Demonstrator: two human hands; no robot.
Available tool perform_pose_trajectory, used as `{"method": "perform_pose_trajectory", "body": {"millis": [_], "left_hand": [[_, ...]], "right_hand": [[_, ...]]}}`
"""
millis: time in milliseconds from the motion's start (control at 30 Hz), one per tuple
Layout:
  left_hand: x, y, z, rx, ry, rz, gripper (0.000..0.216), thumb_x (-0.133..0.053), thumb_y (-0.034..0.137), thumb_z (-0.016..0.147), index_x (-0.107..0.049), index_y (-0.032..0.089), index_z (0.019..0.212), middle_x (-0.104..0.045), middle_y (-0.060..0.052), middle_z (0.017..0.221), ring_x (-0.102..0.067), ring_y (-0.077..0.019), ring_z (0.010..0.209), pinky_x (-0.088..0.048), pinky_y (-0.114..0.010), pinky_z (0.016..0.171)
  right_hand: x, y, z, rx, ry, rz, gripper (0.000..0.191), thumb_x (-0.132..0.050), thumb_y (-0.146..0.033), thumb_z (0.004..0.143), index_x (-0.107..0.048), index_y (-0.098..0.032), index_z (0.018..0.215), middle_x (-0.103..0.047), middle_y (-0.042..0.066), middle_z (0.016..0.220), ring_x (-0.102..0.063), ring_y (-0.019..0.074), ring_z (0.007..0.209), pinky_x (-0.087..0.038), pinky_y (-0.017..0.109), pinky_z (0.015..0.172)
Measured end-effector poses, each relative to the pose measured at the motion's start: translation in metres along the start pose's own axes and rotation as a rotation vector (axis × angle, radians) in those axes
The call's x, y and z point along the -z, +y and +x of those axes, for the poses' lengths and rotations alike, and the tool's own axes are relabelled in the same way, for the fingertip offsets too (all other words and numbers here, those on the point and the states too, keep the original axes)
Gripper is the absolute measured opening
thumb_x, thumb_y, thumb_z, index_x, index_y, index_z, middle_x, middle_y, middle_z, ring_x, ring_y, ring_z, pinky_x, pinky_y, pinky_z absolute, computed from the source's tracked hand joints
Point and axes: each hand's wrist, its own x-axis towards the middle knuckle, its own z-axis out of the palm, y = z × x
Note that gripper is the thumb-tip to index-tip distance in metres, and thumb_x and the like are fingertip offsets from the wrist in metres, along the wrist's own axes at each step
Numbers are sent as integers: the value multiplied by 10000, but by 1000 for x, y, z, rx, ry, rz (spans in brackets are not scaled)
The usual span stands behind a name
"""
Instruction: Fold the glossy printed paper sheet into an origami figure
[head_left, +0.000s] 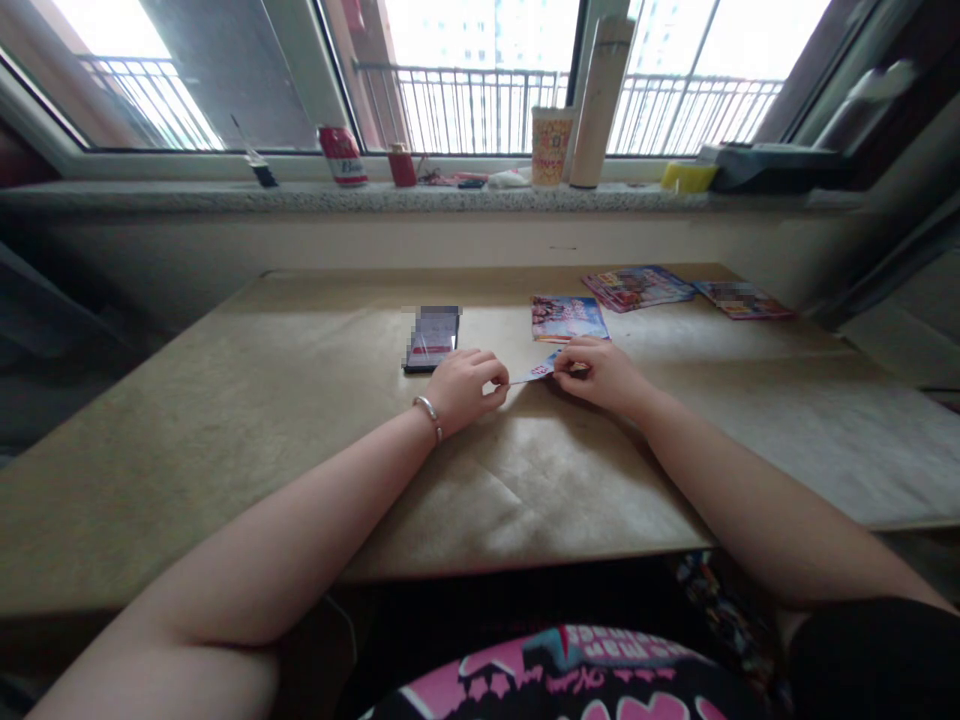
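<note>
Both your left hand (471,390) and right hand (600,374) pinch a thin, seemingly paper sheet (533,375) between them, its lettering (540,370) unreadable.

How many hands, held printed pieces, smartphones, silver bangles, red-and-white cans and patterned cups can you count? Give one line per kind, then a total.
Left hand and right hand: 2
Held printed piece: 1
Smartphone: 1
Silver bangle: 1
Red-and-white can: 1
Patterned cup: 1
Total: 7
</note>
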Motion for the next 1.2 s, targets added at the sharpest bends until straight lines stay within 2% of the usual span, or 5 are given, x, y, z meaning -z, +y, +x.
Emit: {"method": "perform_pose_trajectory", "body": {"millis": [267,467,667,800,1200], "left_hand": [[3,-5,-3,17,25,-88,71,-547,195,785,-598,177,740,-624,-19,750,-571,-134,695,-444,-259,675],[1,0,-2,-65,-26,-58,174,-579,354,857,-620,185,846,-647,-34,839,-583,-154,759,-439,-280,710],[2,4,-1,-92,-28,89,158,-533,271,864,-623,192,760,-655,-30,792,-565,-160,748,-407,-299,733],[2,5,-2,-119,-10,108,158,-527,264,863,-617,193,753,-649,-27,787,-561,-158,742,-400,-303,747],[4,5,-1,-175,-3,146,170,-517,256,839,-593,184,704,-638,-20,743,-553,-148,691,-405,-299,742]], "right_hand": [[9,10,-2,12,4,-7,67,-578,-196,757,-623,-211,709,-648,32,737,-582,175,739,-443,295,724],[2,-3,0,95,-31,-28,71,-569,-222,788,-618,-216,736,-654,31,767,-577,178,762,-431,306,745],[-5,-29,2,146,17,-362,136,-516,-263,854,-631,-239,785,-668,50,830,-526,229,875,-352,404,911],[-10,-40,3,210,2,-410,157,-487,-250,868,-633,-233,811,-658,51,818,-506,229,892,-346,381,903],[-10,-28,1,115,-32,-456,85,-551,-226,787,-629,-201,810,-675,67,902,-529,248,937,-369,365,847]]}}
